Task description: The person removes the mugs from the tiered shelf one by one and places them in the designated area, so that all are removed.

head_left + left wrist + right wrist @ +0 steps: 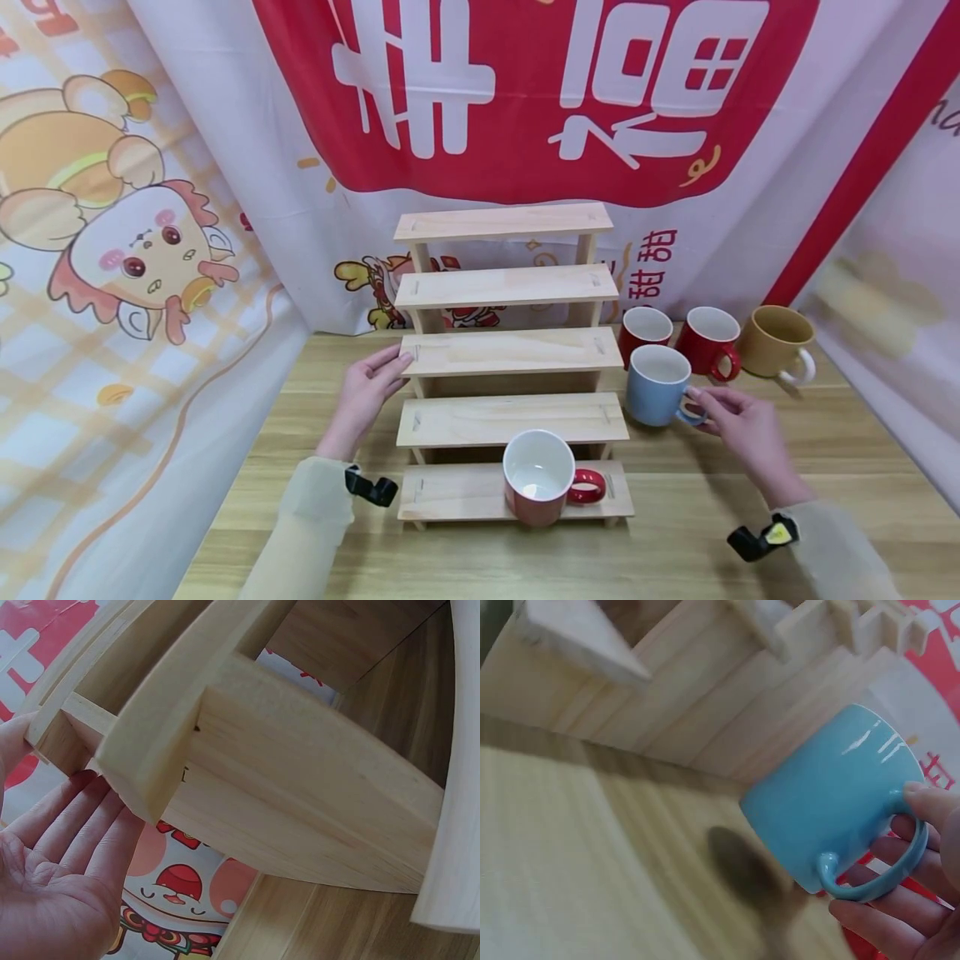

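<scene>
My right hand (746,429) grips the handle of a light blue mug (656,387). In the right wrist view the blue mug (836,799) is off the table, its shadow below it, close to the side of a stepped wooden display stand (510,352). My left hand (367,387) holds the left end of the stand's middle step. Seen from the left wrist, the thumb and the fairly straight fingers (75,825) touch opposite sides of that board end. A red mug (536,492) with a white inside stands on the lowest step, handle to the right.
Behind the blue mug stand two red mugs, one nearer the stand (633,337) and one with its handle showing (701,354). A tan mug (772,350) with a white handle is right of them. Printed cloth (172,400) walls the wooden table (247,517) at back and sides.
</scene>
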The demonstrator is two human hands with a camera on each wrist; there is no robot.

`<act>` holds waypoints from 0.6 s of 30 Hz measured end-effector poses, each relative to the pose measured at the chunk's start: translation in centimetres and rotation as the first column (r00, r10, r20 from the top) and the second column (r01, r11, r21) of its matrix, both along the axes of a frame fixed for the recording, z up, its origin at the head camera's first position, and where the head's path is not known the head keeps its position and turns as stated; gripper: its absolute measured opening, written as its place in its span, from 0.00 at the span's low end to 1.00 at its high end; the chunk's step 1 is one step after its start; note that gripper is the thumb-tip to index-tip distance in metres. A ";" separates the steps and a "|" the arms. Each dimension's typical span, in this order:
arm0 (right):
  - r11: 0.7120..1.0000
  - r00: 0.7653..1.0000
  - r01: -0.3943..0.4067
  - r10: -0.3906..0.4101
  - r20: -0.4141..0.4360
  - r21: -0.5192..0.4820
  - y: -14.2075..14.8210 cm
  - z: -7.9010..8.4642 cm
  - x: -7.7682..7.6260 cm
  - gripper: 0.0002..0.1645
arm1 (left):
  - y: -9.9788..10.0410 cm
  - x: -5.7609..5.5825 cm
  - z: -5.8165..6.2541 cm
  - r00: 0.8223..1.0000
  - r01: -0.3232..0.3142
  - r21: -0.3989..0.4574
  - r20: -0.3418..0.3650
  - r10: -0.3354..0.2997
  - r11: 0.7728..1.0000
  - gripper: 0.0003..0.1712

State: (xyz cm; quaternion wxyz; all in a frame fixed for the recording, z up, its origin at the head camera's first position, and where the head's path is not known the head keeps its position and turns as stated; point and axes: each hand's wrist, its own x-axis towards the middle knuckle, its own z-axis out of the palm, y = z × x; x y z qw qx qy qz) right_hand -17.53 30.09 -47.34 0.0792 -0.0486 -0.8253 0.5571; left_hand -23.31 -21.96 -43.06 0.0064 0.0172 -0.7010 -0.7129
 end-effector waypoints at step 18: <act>0.995 0.991 0.051 -0.061 0.118 0.088 -2.2 -0.8 1.2 0.34 | 0.0 0.2 0.1 1.000 0.004 0.006 0.008 -0.004 1.000 0.33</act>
